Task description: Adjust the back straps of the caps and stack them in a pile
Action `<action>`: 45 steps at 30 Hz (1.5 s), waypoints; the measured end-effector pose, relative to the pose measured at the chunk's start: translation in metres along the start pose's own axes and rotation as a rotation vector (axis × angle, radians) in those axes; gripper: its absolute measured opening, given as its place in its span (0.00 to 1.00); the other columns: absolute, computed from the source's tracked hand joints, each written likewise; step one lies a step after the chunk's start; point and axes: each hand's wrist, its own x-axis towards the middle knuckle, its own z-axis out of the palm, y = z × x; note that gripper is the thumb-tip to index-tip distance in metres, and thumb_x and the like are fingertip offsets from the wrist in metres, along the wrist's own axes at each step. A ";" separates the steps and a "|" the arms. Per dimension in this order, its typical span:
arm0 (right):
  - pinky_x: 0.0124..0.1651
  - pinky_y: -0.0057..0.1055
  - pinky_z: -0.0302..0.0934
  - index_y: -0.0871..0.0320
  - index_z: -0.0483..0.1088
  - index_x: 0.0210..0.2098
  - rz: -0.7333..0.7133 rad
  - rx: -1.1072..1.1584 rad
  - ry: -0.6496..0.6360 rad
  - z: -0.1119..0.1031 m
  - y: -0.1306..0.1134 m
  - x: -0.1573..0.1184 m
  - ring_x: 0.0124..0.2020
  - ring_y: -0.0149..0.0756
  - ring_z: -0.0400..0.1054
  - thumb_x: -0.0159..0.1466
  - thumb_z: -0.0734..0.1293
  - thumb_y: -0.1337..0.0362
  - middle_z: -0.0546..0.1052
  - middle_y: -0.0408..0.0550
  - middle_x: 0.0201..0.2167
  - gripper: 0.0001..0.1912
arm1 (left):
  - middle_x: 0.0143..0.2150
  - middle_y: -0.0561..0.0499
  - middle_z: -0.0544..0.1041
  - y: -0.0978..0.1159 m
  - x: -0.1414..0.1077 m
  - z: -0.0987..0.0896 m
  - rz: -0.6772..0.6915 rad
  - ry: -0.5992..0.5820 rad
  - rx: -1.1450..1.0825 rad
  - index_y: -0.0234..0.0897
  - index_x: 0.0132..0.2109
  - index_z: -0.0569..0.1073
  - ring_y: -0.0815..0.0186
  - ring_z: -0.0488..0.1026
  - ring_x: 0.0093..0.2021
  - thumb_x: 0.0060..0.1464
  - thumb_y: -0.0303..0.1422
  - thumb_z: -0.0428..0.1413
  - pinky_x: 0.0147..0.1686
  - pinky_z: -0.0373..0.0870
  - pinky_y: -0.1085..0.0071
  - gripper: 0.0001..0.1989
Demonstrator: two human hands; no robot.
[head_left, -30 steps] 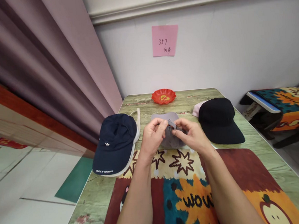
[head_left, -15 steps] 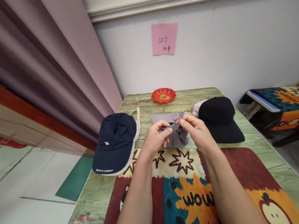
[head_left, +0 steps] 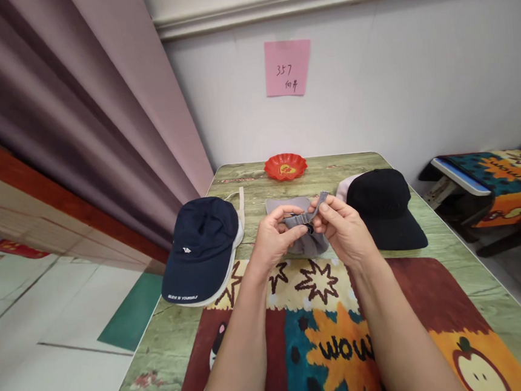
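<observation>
A grey cap rests at the middle of the table, its brim pointing away from me and its back strap raised between my hands. My left hand pinches the strap on the left side of the metal buckle. With thumb and fingers, my right hand grips the loose end of the grey strap, which sticks up to the right of the buckle. My fingers hide part of the strap and of the cap.
A navy cap over a white one lies to the left; a black cap over a pale one lies to the right. A red scalloped dish stands at the table's back. A colourful mat lies under my forearms.
More of the strap now shows right of the buckle, and its free end slants up to the right. My right hand has shifted slightly right. The other caps stay put.
</observation>
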 end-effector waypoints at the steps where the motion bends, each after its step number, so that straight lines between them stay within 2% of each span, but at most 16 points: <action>1: 0.27 0.21 0.63 0.53 0.77 0.36 0.012 0.019 0.006 0.000 0.000 0.000 0.24 0.24 0.63 0.57 0.77 0.53 0.74 0.41 0.29 0.14 | 0.25 0.58 0.70 -0.001 0.000 0.000 -0.004 0.002 0.001 0.36 0.44 0.75 0.79 0.54 0.15 0.44 0.38 0.70 0.15 0.48 0.77 0.21; 3: 0.26 0.21 0.62 0.54 0.77 0.38 0.032 0.040 0.019 -0.001 -0.001 0.000 0.23 0.24 0.61 0.56 0.76 0.52 0.72 0.40 0.28 0.15 | 0.19 0.61 0.64 -0.002 0.000 0.000 -0.012 0.007 0.009 0.35 0.43 0.76 0.78 0.53 0.15 0.44 0.38 0.70 0.16 0.47 0.77 0.20; 5: 0.25 0.22 0.61 0.54 0.77 0.39 0.038 0.026 0.030 -0.001 -0.001 0.001 0.23 0.24 0.60 0.56 0.76 0.51 0.71 0.40 0.28 0.17 | 0.18 0.62 0.62 -0.003 0.000 0.001 -0.005 0.019 0.028 0.35 0.43 0.77 0.77 0.53 0.16 0.45 0.38 0.69 0.17 0.48 0.77 0.19; 8: 0.25 0.24 0.61 0.54 0.73 0.40 0.021 -0.053 0.050 -0.002 -0.002 0.001 0.21 0.25 0.60 0.56 0.75 0.51 0.70 0.38 0.27 0.18 | 0.19 0.61 0.64 -0.003 0.000 0.001 0.024 0.045 0.076 0.36 0.43 0.79 0.77 0.53 0.18 0.46 0.37 0.68 0.18 0.49 0.77 0.17; 11: 0.25 0.24 0.61 0.54 0.69 0.36 -0.019 -0.151 0.069 -0.003 -0.003 0.001 0.21 0.25 0.61 0.56 0.75 0.50 0.70 0.38 0.26 0.18 | 0.22 0.58 0.68 -0.004 0.001 0.002 0.047 0.049 0.099 0.36 0.44 0.80 0.76 0.56 0.20 0.47 0.37 0.68 0.20 0.52 0.77 0.17; 15: 0.25 0.25 0.61 0.55 0.70 0.32 -0.067 -0.321 0.076 -0.003 -0.007 0.000 0.23 0.27 0.63 0.56 0.74 0.50 0.71 0.41 0.26 0.17 | 0.25 0.56 0.72 -0.007 0.001 0.004 0.048 0.038 0.091 0.35 0.44 0.80 0.74 0.61 0.21 0.46 0.37 0.68 0.22 0.57 0.77 0.17; 22: 0.27 0.28 0.64 0.56 0.70 0.29 -0.069 -0.571 0.069 -0.006 -0.008 -0.003 0.24 0.31 0.65 0.60 0.70 0.52 0.71 0.42 0.22 0.14 | 0.41 0.50 0.76 -0.005 0.002 0.006 0.154 0.080 0.260 0.35 0.42 0.79 0.78 0.63 0.21 0.49 0.36 0.65 0.20 0.59 0.77 0.14; 26: 0.27 0.29 0.64 0.55 0.70 0.28 -0.133 -0.658 0.069 -0.011 -0.003 -0.003 0.24 0.33 0.67 0.61 0.70 0.52 0.73 0.43 0.22 0.14 | 0.45 0.49 0.77 0.002 -0.001 0.009 0.239 0.073 0.405 0.36 0.42 0.78 0.80 0.62 0.19 0.51 0.32 0.63 0.22 0.61 0.77 0.10; 33: 0.28 0.30 0.66 0.54 0.69 0.27 -0.092 -0.651 0.114 -0.012 -0.005 -0.003 0.27 0.37 0.71 0.61 0.68 0.57 0.76 0.45 0.24 0.10 | 0.39 0.51 0.79 0.012 -0.006 0.013 0.276 0.077 0.535 0.38 0.42 0.79 0.76 0.65 0.21 0.52 0.28 0.61 0.28 0.65 0.76 0.09; 39: 0.30 0.31 0.66 0.54 0.68 0.25 -0.199 -0.700 0.077 -0.014 -0.001 -0.001 0.29 0.36 0.71 0.60 0.68 0.58 0.77 0.47 0.28 0.10 | 0.37 0.52 0.78 0.012 -0.007 0.012 0.266 0.083 0.537 0.39 0.42 0.79 0.75 0.67 0.23 0.52 0.27 0.61 0.29 0.65 0.76 0.09; 45: 0.33 0.32 0.65 0.55 0.66 0.25 -0.127 -0.761 0.064 -0.007 -0.007 -0.005 0.29 0.34 0.70 0.58 0.68 0.63 0.78 0.48 0.35 0.07 | 0.37 0.52 0.77 0.010 -0.007 0.010 0.254 0.071 0.546 0.38 0.42 0.80 0.75 0.68 0.23 0.52 0.28 0.61 0.29 0.65 0.76 0.09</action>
